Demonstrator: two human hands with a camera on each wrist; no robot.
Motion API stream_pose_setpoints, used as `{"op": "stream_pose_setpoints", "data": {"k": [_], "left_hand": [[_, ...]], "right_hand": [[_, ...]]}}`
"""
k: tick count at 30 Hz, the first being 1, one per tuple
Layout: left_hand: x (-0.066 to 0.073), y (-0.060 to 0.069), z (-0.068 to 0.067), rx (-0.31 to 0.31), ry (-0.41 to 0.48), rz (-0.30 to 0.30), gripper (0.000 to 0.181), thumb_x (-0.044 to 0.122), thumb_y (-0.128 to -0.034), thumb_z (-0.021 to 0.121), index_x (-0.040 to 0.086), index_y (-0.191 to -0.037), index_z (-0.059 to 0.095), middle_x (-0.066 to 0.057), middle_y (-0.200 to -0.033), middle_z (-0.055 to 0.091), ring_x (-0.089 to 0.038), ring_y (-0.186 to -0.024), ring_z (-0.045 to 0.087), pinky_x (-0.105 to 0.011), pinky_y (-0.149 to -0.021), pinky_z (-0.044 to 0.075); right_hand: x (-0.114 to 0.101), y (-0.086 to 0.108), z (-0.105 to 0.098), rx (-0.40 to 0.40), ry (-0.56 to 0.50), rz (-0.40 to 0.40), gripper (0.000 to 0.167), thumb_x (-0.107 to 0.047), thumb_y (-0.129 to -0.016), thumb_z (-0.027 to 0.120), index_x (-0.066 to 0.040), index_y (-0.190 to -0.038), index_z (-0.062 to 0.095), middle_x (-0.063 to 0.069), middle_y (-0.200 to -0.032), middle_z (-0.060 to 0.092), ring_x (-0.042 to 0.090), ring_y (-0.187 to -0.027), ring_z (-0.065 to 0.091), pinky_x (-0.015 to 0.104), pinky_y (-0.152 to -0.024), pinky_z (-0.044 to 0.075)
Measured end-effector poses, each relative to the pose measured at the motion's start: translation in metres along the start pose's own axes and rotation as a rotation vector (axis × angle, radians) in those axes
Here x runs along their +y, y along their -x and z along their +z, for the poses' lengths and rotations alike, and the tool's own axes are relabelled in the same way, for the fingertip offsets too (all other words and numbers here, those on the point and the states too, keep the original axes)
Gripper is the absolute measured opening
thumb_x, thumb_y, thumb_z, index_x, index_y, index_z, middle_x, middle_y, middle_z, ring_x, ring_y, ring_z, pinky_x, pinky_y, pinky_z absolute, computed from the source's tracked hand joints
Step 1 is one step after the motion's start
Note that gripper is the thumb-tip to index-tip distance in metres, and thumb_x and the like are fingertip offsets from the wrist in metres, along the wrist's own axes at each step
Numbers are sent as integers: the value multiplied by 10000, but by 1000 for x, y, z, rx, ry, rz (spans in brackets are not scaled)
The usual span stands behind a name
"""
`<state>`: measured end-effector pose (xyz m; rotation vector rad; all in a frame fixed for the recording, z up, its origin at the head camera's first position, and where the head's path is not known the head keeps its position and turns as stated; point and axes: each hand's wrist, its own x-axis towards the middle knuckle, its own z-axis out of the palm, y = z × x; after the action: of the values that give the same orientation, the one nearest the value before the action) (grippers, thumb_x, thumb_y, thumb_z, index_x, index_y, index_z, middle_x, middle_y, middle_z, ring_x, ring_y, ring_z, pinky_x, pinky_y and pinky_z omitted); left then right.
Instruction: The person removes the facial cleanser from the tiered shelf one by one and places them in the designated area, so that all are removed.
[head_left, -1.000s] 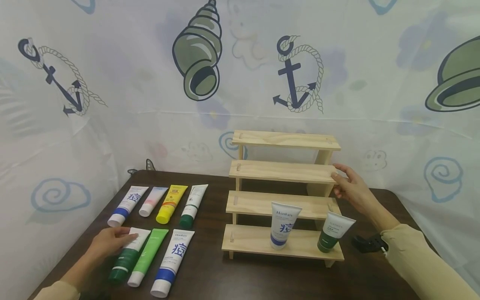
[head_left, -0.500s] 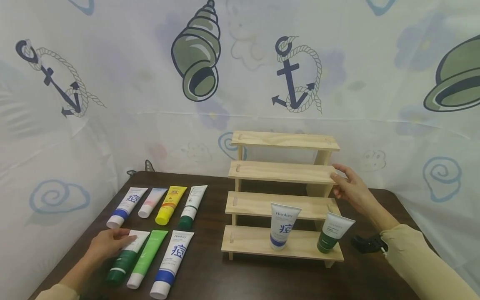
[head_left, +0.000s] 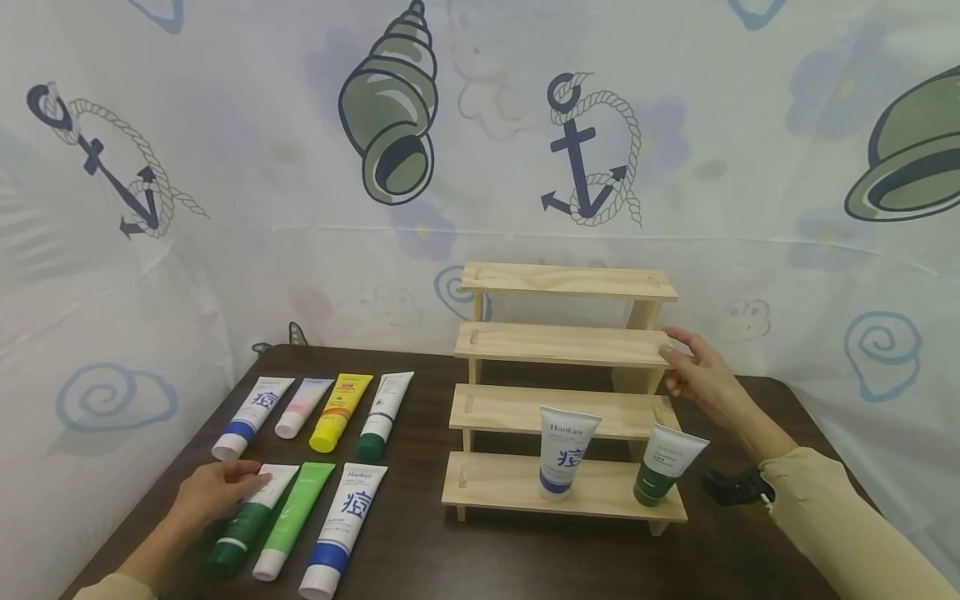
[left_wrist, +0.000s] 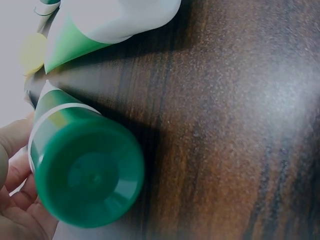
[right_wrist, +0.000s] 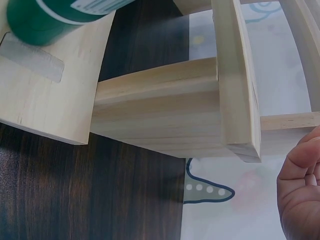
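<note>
At the front left of the table, my left hand [head_left: 208, 498] grips the flat end of a white-and-green squeeze tube [head_left: 247, 521], its thumb and index finger at that end. In the left wrist view the dark green cap [left_wrist: 92, 172] faces the camera, with the fingers beside the tube. My right hand [head_left: 705, 375] holds the right end of a board of the wooden tiered display shelf [head_left: 562, 343], thumb on top. Two tubes stand on the lowest step: a white-and-blue tube [head_left: 568, 450] and another white-and-green tube [head_left: 667, 462], upright on their caps.
Beside the held tube lie a light green tube [head_left: 296, 517] and a white-and-blue tube [head_left: 347, 521]. Behind them is a row of several tubes, including a yellow tube [head_left: 342, 408]. A patterned curtain [head_left: 300, 167] borders the dark table [head_left: 450, 567].
The cap end of the tube under my left hand has swung slightly left, and the hand has shifted a little with it. My right hand stays on the shelf.
</note>
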<state>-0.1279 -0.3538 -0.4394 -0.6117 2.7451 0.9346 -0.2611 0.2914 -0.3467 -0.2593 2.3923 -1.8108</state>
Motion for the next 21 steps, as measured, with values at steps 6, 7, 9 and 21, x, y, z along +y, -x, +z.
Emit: {"op": "stream_pose_setpoints", "data": {"k": [6, 7, 9, 21], "left_hand": [[5, 7, -4, 53, -81, 44, 730, 498, -846, 632, -97, -1250, 505, -297, -1097, 602, -319, -864, 575, -428, -699, 486], [7, 8, -5, 75, -95, 56, 731, 505, -851, 620, -95, -1253, 505, -296, -1115, 601, -355, -898, 572, -455, -716, 474], [11, 12, -7, 120, -101, 74, 735, 513, -861, 601, -88, -1272, 496, -298, -1170, 584, -411, -976, 555, -512, -759, 458], [51, 24, 2, 175, 66, 190, 672, 502, -886, 578, -1, -1324, 497, -249, -1236, 581, -432, -1130, 533, -516, -868, 492]], "right_hand": [[0, 0, 0, 0, 2, -5, 706, -374, -982, 455, -36, -1484, 93, -84, -774, 551, 32, -615, 491, 178, -554, 451], [0, 0, -1, -1, 3, -5, 705, -374, -982, 455, -37, -1485, 93, -84, -778, 551, 33, -617, 491, 178, -555, 451], [0, -1, -1, 0, 4, -7, 701, -372, -983, 453, -38, -1484, 94, -82, -778, 550, 34, -618, 491, 179, -555, 451], [0, -1, -1, -1, -1, -4, 695, -365, -984, 455, -36, -1483, 100, -77, -755, 547, 32, -609, 493, 181, -549, 452]]}}
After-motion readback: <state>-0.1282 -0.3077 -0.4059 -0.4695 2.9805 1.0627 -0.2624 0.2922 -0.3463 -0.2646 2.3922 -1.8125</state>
